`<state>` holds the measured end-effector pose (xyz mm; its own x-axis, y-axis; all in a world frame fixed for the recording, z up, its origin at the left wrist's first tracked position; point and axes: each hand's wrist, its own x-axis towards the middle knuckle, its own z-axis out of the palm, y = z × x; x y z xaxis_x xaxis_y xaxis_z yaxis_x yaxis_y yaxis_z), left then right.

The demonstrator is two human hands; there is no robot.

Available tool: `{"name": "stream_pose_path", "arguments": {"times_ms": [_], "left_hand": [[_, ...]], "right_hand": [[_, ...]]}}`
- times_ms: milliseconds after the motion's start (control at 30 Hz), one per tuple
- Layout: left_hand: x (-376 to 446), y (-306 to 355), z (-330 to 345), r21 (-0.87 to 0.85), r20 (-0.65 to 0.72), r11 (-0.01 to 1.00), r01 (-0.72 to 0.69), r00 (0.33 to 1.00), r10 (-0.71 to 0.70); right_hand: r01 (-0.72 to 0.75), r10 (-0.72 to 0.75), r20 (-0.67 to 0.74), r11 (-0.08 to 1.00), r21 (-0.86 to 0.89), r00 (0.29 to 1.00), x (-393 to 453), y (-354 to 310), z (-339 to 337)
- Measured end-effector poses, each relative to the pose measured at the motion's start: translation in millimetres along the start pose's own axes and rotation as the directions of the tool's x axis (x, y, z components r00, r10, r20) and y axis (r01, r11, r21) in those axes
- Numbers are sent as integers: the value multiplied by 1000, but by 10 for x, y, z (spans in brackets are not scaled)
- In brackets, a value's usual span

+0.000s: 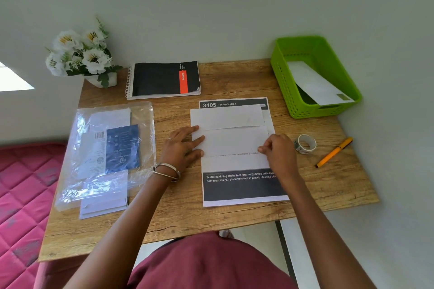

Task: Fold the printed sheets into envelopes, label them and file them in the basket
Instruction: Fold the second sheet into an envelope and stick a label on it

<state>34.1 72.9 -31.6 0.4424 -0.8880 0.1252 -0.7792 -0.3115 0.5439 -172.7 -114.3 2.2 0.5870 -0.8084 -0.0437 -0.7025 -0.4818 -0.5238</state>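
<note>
I see my left hand (182,145) flat, fingers straight, pressing the left edge of the folded sheet (231,141). My right hand (279,150) has its grip pinched on that sheet's right edge. The folded sheet lies on a printed sheet (242,185) headed "3405 DINING AREA", mid table (178,216). Tape roll (304,144) and orange pen (333,152) just right. Green basket (281,77) far right holds one envelope (314,82). Plastic sleeve of envelopes (105,152) left.

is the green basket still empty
No, the green plastic basket at the table's far right corner already holds one white envelope, lying slanted inside it.
</note>
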Motion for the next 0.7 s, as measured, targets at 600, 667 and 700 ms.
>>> {"name": "stream_pose_path", "arguments": {"times_ms": [600, 667, 700], "left_hand": [[-17, -46, 25, 119, 84, 991, -54, 995, 44], [-18, -51, 22, 106, 89, 993, -43, 995, 34], [-20, -46, 19, 100, 91, 994, -39, 995, 30]], "right_hand": [[788, -734, 364, 373, -490, 573, -14, -92, 102], [792, -746, 368, 341, -506, 556, -16, -95, 101], [794, -758, 360, 326, -513, 544, -20, -88, 104]]}}
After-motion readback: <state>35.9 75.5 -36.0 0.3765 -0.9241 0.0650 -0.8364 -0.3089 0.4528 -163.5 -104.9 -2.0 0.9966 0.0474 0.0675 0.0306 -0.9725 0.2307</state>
